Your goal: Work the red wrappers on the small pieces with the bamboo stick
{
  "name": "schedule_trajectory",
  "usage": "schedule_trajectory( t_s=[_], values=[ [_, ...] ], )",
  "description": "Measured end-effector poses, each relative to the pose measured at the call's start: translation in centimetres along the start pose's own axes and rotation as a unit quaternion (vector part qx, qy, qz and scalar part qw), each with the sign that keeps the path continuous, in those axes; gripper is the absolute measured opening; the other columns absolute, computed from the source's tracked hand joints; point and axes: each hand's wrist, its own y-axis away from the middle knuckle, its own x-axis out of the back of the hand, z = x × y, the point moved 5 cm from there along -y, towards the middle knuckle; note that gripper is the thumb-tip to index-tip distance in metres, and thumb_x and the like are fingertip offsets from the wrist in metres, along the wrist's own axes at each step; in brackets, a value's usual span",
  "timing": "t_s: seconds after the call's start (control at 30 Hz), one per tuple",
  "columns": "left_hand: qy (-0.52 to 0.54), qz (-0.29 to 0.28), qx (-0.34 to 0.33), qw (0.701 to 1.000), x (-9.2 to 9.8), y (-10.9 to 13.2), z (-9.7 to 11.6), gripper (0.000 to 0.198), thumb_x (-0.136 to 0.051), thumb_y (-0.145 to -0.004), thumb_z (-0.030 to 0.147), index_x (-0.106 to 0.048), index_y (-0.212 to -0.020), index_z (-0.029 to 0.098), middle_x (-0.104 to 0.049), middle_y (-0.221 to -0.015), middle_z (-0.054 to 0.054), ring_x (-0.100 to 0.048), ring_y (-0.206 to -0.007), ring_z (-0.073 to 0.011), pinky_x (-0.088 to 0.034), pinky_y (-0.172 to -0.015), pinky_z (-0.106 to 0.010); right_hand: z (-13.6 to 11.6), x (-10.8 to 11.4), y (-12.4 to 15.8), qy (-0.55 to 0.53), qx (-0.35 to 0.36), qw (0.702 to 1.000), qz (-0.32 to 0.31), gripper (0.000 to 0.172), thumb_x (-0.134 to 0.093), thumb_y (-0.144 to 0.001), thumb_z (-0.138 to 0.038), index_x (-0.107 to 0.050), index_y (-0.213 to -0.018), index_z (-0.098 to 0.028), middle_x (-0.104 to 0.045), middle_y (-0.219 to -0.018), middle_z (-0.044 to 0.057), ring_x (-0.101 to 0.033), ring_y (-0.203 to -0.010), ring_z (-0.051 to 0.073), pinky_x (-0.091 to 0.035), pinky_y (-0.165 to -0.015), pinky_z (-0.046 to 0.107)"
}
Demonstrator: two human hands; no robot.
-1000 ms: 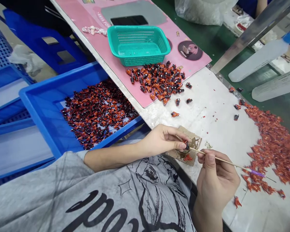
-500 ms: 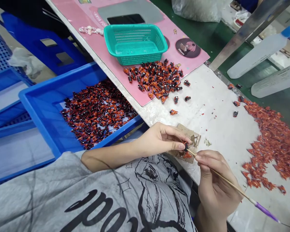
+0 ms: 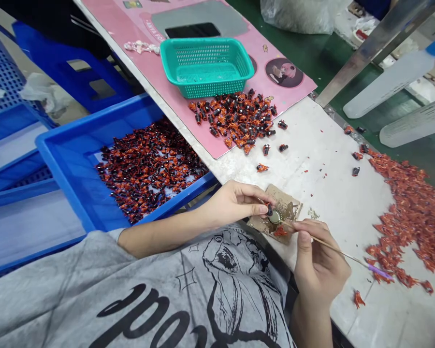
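Note:
Between the thumb and fingers of my left hand (image 3: 241, 205) is a small black and orange plastic piece (image 3: 269, 210). My right hand (image 3: 321, 258) grips a thin wooden stick (image 3: 328, 243) with a purple end. The stick's tip meets a small round cap of pale liquid (image 3: 275, 217), which sits on a stained piece of cardboard (image 3: 293, 203). An orange piece (image 3: 280, 231) lies on the cardboard just below the stick's tip.
A heap of orange pieces (image 3: 409, 217) covers the table's right side. Black and orange pieces (image 3: 239, 118) lie by a green basket (image 3: 206, 87) on a pink mat (image 3: 130, 29). A blue crate (image 3: 68, 169) of similar pieces stands left. A phone (image 3: 192, 30) lies behind the basket.
The stick's tip has moved from the piece in my left hand down to the cap of liquid. My left hand has drawn slightly left with the piece, uncovering the cap.

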Motion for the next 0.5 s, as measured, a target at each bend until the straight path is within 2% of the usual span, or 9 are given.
schedule_trajectory(
  t_s=[0.07,0.2,0.4,0.5],
  values=[
    [0.004,-0.009,-0.005,1.0,-0.3,0.1,0.1,0.022,-0.087,-0.067,0.021,-0.081,-0.087,0.014,-0.08,-0.094,-0.008,-0.074,-0.081,-0.0156,-0.061,-0.08,-0.027,-0.7,0.0,0.0,-0.039,0.01,0.999,0.019,0.02,-0.059,-0.092,-0.007,-0.07,-0.099,-0.023,-0.07,-0.086,0.001,-0.063,-0.085,0.018,-0.049,-0.08,0.036],
    [0.007,-0.018,-0.007,1.0,-0.7,0.3,0.0,0.021,-0.086,-0.069,0.021,-0.081,-0.088,0.013,-0.079,-0.095,-0.009,-0.074,-0.081,-0.0157,-0.062,-0.08,-0.028,-1.4,-0.3,-0.2,-0.046,0.04,0.998,0.006,0.023,-0.06,-0.091,-0.006,-0.07,-0.101,-0.023,-0.069,-0.085,0.001,-0.063,-0.085,0.019,-0.048,-0.081,0.038],
    [-0.007,-0.026,-0.019,0.999,-1.0,0.7,0.5,0.019,-0.085,-0.071,0.02,-0.081,-0.088,0.013,-0.078,-0.092,-0.008,-0.073,-0.087,-0.0166,-0.061,-0.082,-0.027,-1.4,-0.6,-0.2,-0.028,0.049,0.998,-0.021,0.024,-0.06,-0.091,-0.006,-0.07,-0.103,-0.024,-0.07,-0.088,0.002,-0.063,-0.086,0.019,-0.049,-0.081,0.038],
    [-0.011,-0.026,-0.021,0.999,-1.1,0.9,0.8,0.018,-0.084,-0.071,0.018,-0.081,-0.088,0.013,-0.078,-0.092,-0.008,-0.073,-0.086,-0.0164,-0.061,-0.081,-0.025,-1.5,-0.5,-0.1,-0.037,0.037,0.999,-0.014,0.021,-0.06,-0.091,-0.008,-0.071,-0.101,-0.024,-0.07,-0.086,0.002,-0.064,-0.086,0.02,-0.049,-0.081,0.038]
  ],
)
